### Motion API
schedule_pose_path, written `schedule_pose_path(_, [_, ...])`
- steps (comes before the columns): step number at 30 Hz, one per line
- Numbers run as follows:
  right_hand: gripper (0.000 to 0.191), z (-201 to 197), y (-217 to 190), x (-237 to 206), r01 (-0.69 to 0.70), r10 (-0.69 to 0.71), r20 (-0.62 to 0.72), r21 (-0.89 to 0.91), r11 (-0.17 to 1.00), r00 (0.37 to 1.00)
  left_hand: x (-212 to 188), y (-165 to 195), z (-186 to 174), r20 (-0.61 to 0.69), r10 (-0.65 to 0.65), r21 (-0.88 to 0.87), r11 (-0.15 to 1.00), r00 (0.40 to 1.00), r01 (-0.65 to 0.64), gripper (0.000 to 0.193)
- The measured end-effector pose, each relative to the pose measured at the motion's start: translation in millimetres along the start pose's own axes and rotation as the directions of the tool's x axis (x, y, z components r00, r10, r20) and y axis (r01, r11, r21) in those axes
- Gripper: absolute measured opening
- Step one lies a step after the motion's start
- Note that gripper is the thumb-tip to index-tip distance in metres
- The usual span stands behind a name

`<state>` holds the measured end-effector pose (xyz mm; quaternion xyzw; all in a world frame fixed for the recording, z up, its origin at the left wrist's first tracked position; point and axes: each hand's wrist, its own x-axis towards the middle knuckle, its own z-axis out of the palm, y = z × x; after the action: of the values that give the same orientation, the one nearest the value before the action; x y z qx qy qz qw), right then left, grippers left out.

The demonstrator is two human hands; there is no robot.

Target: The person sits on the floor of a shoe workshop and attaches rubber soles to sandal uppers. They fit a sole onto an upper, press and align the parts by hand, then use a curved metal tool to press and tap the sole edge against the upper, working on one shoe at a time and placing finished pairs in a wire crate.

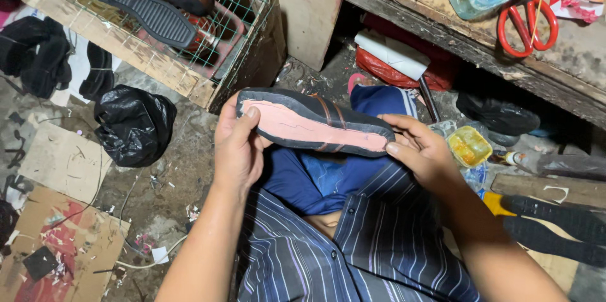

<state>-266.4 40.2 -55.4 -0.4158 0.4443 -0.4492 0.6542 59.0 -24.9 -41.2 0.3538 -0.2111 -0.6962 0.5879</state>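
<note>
While both hands grip the upturned shoe (314,124), left hand (238,144) at the toe, right hand (421,148) at the heel, its pink underside is bare. A loose sole (140,10) lies on the crate (158,62), unattached.

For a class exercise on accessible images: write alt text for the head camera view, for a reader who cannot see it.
Two hands hold a dark shoe upside down, its bare pink underside showing: left hand at one end, right hand at the other. Below is a cluttered floor; red scissors lie on a wooden bench.
</note>
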Motion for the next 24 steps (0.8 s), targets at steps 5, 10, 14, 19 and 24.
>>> schedule_pose_path(5, [0.053,11.3,-16.3,-3.0,0.139,-0.140,0.026,0.051,0.989,0.990,-3.6,22.4,7.8,0.059,0.066,-0.011,0.998,0.996,-0.065,0.037])
schedule_pose_path(10, [0.052,18.2,-27.2,-5.5,0.195,-0.196,0.040,0.029,0.980,0.980,-9.6,33.5,12.3,0.070,0.117,-0.004,0.993,0.991,-0.117,0.038])
schedule_pose_path(14, [0.051,20.1,-29.7,-6.1,0.189,-0.190,0.043,0.029,0.982,0.981,-11.3,36.5,13.3,0.078,0.123,0.003,0.992,0.989,-0.123,0.034])
schedule_pose_path(19, [0.050,18.4,-28.7,-7.3,0.172,-0.172,0.009,-0.051,0.984,0.985,-10.1,36.3,16.0,0.028,0.085,0.024,0.996,0.996,-0.086,0.032])
schedule_pose_path(24, [0.051,16.3,-26.4,-7.7,0.144,-0.147,-0.016,-0.107,0.984,0.989,-8.7,36.6,16.7,0.042,0.096,0.020,0.995,0.994,-0.097,0.033])
